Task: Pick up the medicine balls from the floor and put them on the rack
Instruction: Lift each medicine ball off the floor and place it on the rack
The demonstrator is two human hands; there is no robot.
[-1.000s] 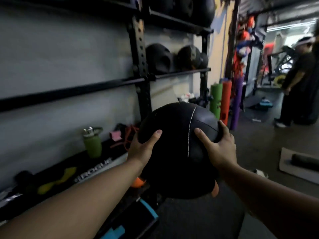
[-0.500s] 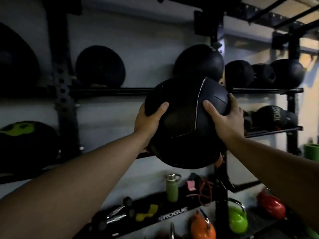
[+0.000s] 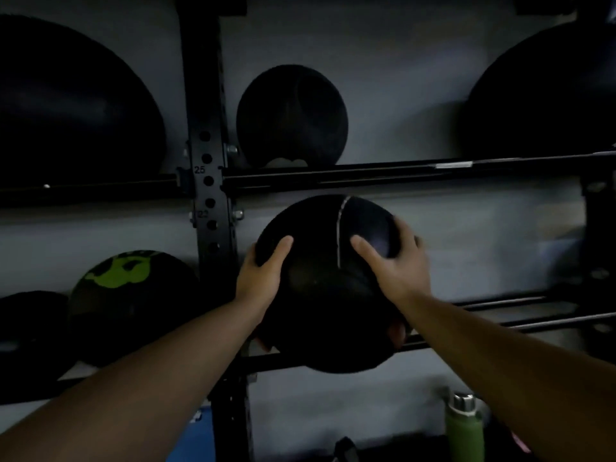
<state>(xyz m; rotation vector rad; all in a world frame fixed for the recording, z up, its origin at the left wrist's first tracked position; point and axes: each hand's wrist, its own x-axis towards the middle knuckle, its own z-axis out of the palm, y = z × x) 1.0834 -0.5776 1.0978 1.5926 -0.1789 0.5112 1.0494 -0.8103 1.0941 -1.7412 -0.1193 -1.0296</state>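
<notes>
I hold a black medicine ball (image 3: 320, 295) with a pale seam between both hands, at the level of the rack's middle shelf rails (image 3: 500, 315). My left hand (image 3: 261, 275) grips its left side and my right hand (image 3: 393, 265) its right side, fingers spread over the surface. The ball's underside sits at or just above the front rail; I cannot tell if it rests there. The black rack upright (image 3: 208, 181) stands just left of the ball.
Other dark balls sit on the shelves: one (image 3: 293, 116) on the upper rail directly above, large ones at far left (image 3: 66, 108) and far right (image 3: 546, 95), and a green-marked ball (image 3: 133, 305) left of the upright. A green bottle (image 3: 465, 425) stands below right.
The view has turned to face the rack and come closer. Both hands have carried the ball forward, from in front of the upper shelf to the middle shelf rails right of the upright.
</notes>
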